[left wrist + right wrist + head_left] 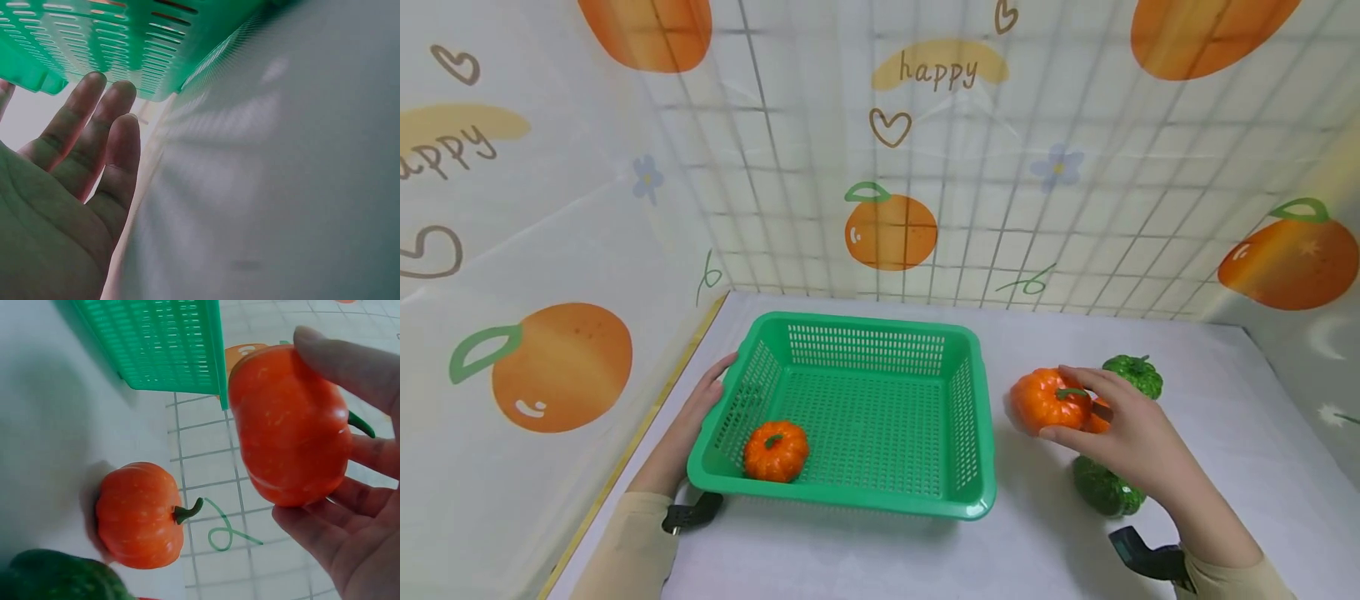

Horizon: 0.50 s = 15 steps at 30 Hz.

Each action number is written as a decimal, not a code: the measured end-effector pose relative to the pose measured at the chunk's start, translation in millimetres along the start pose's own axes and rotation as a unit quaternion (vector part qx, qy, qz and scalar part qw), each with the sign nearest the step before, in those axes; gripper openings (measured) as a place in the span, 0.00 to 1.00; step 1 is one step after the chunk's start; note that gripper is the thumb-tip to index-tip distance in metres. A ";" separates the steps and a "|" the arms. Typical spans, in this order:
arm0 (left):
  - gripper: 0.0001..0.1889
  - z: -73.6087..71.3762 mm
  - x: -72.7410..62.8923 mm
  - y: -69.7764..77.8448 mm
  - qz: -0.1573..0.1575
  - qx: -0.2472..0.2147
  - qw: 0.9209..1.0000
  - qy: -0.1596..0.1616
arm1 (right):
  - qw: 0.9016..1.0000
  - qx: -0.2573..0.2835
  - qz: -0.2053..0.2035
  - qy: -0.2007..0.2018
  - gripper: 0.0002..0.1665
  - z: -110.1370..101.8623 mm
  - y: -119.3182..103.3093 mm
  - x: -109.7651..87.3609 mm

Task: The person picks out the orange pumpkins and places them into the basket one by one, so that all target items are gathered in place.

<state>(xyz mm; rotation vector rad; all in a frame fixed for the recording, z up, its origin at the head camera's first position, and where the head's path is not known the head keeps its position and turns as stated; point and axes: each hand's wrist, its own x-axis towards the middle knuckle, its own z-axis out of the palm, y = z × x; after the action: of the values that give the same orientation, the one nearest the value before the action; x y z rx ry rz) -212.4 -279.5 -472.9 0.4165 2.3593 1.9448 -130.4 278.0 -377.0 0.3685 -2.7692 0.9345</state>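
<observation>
My right hand (1123,421) pinches an orange toy pumpkin (290,425) between thumb and fingers, its green stem toward the palm. In the right wrist view the held pumpkin hangs above the table, right of the green basket (842,510). A second orange pumpkin (140,515) rests on the table below it, mostly hidden by the hand in the head view. My left hand (700,404) lies along the basket's left side, its fingers (119,140) extended near the slotted wall. Inside the basket, a small orange pumpkin (776,452) sits in the near left corner.
Two dark green pumpkins stand on the table at the right: one green pumpkin (1133,375) behind my right hand, another green pumpkin (1105,487) in front of it. A wire grid (970,192) under a printed sheet closes off the back of the white table (820,550).
</observation>
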 end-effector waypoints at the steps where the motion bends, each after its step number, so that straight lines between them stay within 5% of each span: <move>1: 0.31 -0.2 0.1 -0.3 0.003 0.003 1.000 0.000 | 1.000 0.005 0.001 -0.002 0.48 0.2 -0.6 2.7; 15: 0.34 -0.7 5.4 -1.0 0.007 0.014 1.000 0.007 | 0.999 0.023 0.000 -0.032 0.49 0.5 -17.5 42.1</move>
<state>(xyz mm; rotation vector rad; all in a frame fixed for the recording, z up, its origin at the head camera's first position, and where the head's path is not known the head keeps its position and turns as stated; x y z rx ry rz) -217.9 -279.0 -473.0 0.4229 2.3997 1.9295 -165.3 257.0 -356.4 0.4121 -2.8091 1.0052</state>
